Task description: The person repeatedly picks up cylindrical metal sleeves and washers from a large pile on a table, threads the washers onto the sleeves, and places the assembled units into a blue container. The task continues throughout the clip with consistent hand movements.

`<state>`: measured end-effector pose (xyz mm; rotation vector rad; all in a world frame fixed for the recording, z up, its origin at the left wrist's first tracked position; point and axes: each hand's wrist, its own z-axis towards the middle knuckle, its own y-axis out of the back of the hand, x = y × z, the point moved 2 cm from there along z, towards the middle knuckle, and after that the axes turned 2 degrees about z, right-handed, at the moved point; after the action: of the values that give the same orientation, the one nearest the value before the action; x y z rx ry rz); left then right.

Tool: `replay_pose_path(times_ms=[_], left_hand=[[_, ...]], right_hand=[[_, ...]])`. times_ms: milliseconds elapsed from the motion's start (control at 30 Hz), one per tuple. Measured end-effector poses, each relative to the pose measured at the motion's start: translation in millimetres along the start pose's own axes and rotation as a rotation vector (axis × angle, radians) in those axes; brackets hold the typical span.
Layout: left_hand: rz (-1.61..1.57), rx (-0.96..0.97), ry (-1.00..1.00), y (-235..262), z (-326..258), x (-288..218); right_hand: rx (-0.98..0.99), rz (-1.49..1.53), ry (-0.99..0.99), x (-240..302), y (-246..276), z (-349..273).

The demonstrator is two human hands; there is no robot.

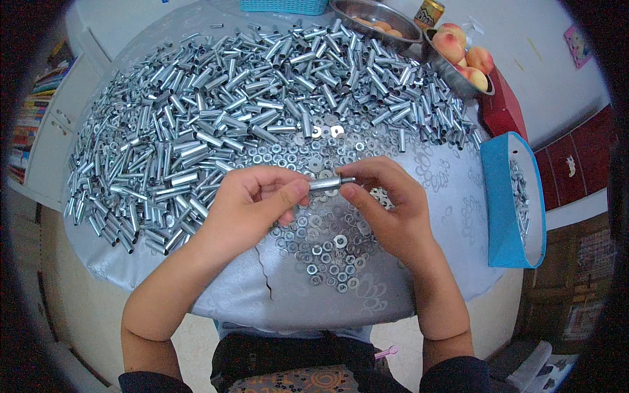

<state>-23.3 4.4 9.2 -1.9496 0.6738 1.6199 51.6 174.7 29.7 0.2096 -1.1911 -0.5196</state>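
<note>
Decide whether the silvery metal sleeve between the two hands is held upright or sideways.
Sideways: the metal sleeve stretches from the left hand to the right hand, nearly level across the picture.

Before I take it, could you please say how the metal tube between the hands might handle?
The metal tube could roll if set down, since its body is round. Its smooth, shiny surface may feel slippery, and its straight metal wall looks stiff.

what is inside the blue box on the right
Small silvery metal pieces show inside the blue box; whatever lies beneath them is covered and cannot be seen.
</note>
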Motion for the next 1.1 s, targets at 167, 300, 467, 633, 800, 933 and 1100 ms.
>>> replay_pose_path(times_ms=[167,300,467,633,800,933,1100], left_hand=[[-0.051,-0.025,-0.011,1,2,2],[-0.069,-0.107,-0.037,4,-1,-5],[-0.08,-0.102,-0.046,5,0,-6],[-0.073,-0.085,-0.059,3,0,-4],[-0.065,-0.094,-0.041,3,0,-5],[-0.06,-0.091,-0.026,2,0,-4],[-0.056,-0.089,-0.026,1,0,-2]], right_hand=[[-0.07,0.113,-0.096,-3,0,-1],[-0.067,0.082,-0.153,-4,3,1],[0.225,-0.401,0.041,-17,-7,-3],[0.266,-0.492,0.096,-18,-14,-4],[0.27,-0.477,0.051,-20,-17,-4],[0.256,-0.412,-0.001,-21,-16,-4],[0.247,-0.471,0.079,-21,-15,-3]])
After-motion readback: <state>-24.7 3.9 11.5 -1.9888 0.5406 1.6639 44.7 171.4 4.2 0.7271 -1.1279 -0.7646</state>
